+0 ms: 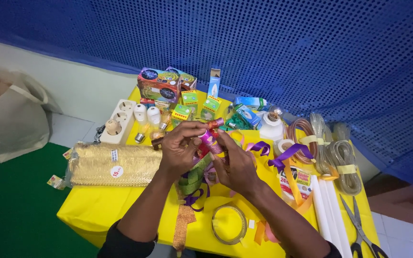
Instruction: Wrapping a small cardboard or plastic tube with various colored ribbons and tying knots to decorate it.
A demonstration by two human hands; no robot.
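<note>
A blue sequinned cloth [273, 43] fills the top of the frame as a backdrop, and below it the table [101, 208], wrapped in yellow, carries everything within my reach. At left centre lies a wide roll of gold mesh trim [113, 165], flat on its side so it cannot roll off. Along the upper middle stand small printed boxes [161, 86], pushed to the back so the front stays free for working. A white power strip [120, 119] sits to their left with loose light bulbs [146, 117] beside it. Coils of clear cable [342, 160] rest at right, bound with yellow tape so they keep their loops, and scissors [359, 227] lie at the lower right corner, handles toward me.

In the middle of the frame I hold a small bundle of pink ribbon [210, 140] raised above the table, between both hands, so I can work it close to my eyes. My left hand [180, 148] pinches its upper end with fingertips closed on it; my right hand [235, 165] is closed on the lower part, steadying it. Green and purple ribbon [194, 179] trails down from the bundle onto the table, and a loop of gold ribbon [229, 224] lies near the front edge.
</note>
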